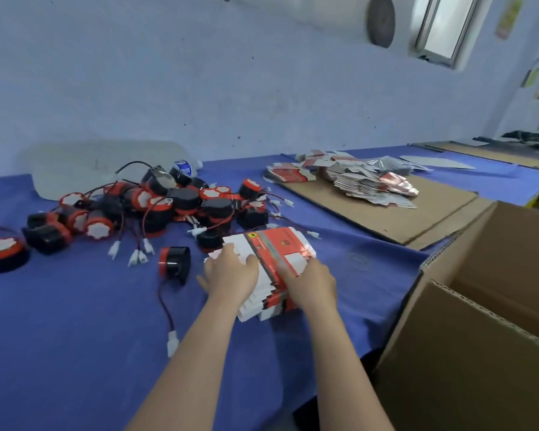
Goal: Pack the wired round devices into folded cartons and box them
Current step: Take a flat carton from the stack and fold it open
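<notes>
Head view: left hand point(231, 273) and right hand point(311, 283) press palm-down on the flat carton stack point(274, 247), midway along the bench point(75, 321), just right of the heaped devices point(181, 200) — light, slippery card, likely to fan — best squeezed by both sides

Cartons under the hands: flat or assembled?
Flat: the cartons lie as a fanned stack of thin blanks under the left hand and right hand.

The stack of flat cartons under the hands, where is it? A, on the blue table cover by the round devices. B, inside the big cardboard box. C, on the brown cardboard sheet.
A: the stack of flat cartons lies on the blue table cover next to the round devices, with the left hand and right hand on it.
</notes>
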A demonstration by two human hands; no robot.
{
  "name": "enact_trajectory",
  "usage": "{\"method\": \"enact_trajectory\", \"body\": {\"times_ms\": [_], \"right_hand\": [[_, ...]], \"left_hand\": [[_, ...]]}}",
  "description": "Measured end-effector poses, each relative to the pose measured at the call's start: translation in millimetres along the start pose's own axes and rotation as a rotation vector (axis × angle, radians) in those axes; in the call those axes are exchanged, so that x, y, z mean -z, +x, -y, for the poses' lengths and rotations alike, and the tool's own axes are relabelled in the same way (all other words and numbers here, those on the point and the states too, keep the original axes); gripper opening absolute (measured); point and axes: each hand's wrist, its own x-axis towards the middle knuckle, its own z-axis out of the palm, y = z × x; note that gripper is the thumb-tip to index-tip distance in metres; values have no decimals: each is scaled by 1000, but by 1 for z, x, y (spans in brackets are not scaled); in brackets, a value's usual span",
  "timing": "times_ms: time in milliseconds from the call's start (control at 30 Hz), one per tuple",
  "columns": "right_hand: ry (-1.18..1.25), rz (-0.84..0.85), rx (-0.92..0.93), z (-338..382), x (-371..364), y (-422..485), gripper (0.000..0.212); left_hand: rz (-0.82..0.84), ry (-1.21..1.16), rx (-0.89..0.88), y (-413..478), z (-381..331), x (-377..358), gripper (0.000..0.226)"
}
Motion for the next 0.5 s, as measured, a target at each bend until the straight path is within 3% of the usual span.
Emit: {"method": "enact_trajectory", "body": {"times_ms": [200, 300, 367, 400, 500], "right_hand": [[63, -305, 74, 3, 14, 1, 51], [487, -448, 227, 23, 22, -10, 19], [791, -445, 252, 34, 35, -16, 3], [901, -414, 255, 40, 38, -18, 7], [1017, -247, 278, 62, 30, -26, 11]], "left_hand": [[19, -109, -41, -1, -16, 2, 50], [5, -327, -109, -1, -15, 18, 57], [-1, -552, -107, -5, -20, 22, 64], [5, -705, -86, -8, -21, 27, 63], [107, -1168, -88, -15, -22, 45, 34]]}}
